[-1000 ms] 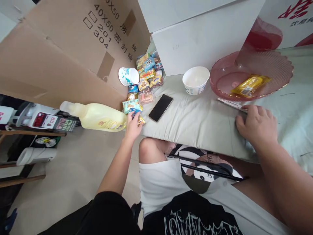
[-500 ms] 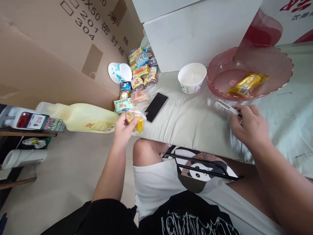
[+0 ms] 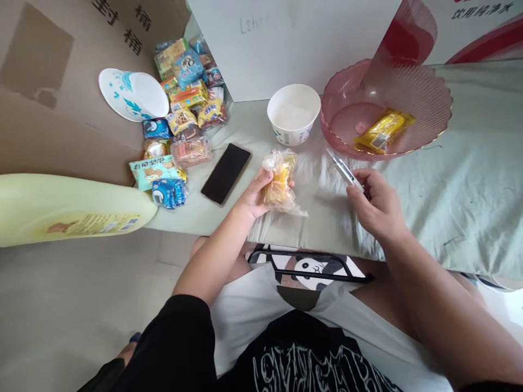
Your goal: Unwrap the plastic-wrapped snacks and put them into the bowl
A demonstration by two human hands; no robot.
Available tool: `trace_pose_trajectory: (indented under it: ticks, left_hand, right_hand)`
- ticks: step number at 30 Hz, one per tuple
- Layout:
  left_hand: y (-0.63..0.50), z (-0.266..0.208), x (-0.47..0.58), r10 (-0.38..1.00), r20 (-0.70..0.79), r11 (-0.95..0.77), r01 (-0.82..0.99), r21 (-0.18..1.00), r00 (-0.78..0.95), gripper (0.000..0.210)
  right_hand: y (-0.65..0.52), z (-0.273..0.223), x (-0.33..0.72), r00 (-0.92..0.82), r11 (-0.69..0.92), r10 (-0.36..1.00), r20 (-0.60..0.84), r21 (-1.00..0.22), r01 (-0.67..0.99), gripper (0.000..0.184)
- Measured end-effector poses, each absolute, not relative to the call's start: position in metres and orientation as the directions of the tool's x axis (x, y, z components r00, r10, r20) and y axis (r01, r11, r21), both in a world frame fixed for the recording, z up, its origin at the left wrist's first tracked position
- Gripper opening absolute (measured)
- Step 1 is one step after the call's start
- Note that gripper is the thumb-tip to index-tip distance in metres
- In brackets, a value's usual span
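Closed around a yellow snack in a clear plastic wrapper (image 3: 281, 182), my left hand (image 3: 258, 191) holds it over the cloth in front of the white paper bowl (image 3: 293, 115). My right hand (image 3: 378, 204) grips a box cutter (image 3: 345, 170) with a silvery body, its tip pointing up and left. Whether its blade is out I cannot tell. Just beyond that tip stands a pink ribbed bowl (image 3: 343, 128) with a gold rim, and a yellow snack packet (image 3: 385, 130) lies inside it. A black phone (image 3: 226, 174) rests to the left of my left hand.
A pile of small packaged snacks (image 3: 186, 100) lies at the left, beside a tipped paper bowl (image 3: 134, 93). Cardboard (image 3: 81, 125) and white boxes (image 3: 253, 60) stand behind. A large yellow bottle (image 3: 73, 209) juts in from the left, near the cloth's edge.
My left hand has carried the wrapped snack rightward from beside the snack pile, past the phone. My right hand still holds the box cutter. The view has shifted closer to the cloth.
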State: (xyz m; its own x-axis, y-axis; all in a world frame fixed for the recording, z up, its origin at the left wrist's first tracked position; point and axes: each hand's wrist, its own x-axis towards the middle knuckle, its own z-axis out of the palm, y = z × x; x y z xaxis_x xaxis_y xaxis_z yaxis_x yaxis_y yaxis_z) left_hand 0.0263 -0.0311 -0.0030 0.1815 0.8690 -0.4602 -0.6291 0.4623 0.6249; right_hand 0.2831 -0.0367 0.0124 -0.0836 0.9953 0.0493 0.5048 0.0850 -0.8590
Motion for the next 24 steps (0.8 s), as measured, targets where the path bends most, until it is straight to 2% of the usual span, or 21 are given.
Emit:
trace_pose_trajectory:
  ticks: [2,4,8,11,14,17,21,24]
  left_hand:
    - [-0.033,-0.002,0.024,0.855,-0.488,0.465,-0.674,0.573,0.175,0.037]
    - [-0.033,0.001,0.027,0.836,-0.517,0.476,-0.713,0.515,0.185,0.03]
    - [-0.03,0.004,0.045,0.795,-0.538,0.553,-0.697,0.455,0.28,0.037]
    - [-0.03,0.003,0.059,0.839,-0.481,0.511,-0.669,0.539,0.254,0.051]
    - [-0.033,0.0,0.066,0.885,-0.402,0.456,-0.606,0.652,0.233,0.065]
    - [-0.036,-0.006,0.063,0.926,-0.312,0.378,-0.523,0.764,0.214,0.069]
    - [-0.039,-0.016,0.05,0.979,-0.085,0.132,-0.257,0.957,0.185,0.061]
    - [-0.04,-0.02,0.04,0.958,0.052,-0.031,-0.077,0.997,0.281,0.074]
  right_hand:
    - [-0.038,0.015,0.277,-0.12,0.095,0.992,0.044,-0.882,0.462,0.017]
    - [-0.041,0.016,0.268,-0.209,0.136,0.976,0.052,-0.902,0.41,0.028]
    - [-0.048,0.013,0.248,-0.427,0.295,0.891,0.156,-0.912,0.284,0.03]
    - [-0.052,0.007,0.238,-0.467,0.32,0.86,0.203,-0.929,0.186,0.027]
    - [-0.054,0.003,0.236,-0.422,0.231,0.894,0.152,-0.963,0.141,0.027]
    - [-0.054,0.001,0.235,-0.332,0.148,0.939,0.086,-0.975,0.166,0.027]
    - [-0.053,0.001,0.233,-0.225,0.057,0.974,0.009,-0.977,0.208,0.023]
    - [-0.053,0.005,0.232,-0.181,-0.006,0.982,-0.049,-0.973,0.229,0.022]
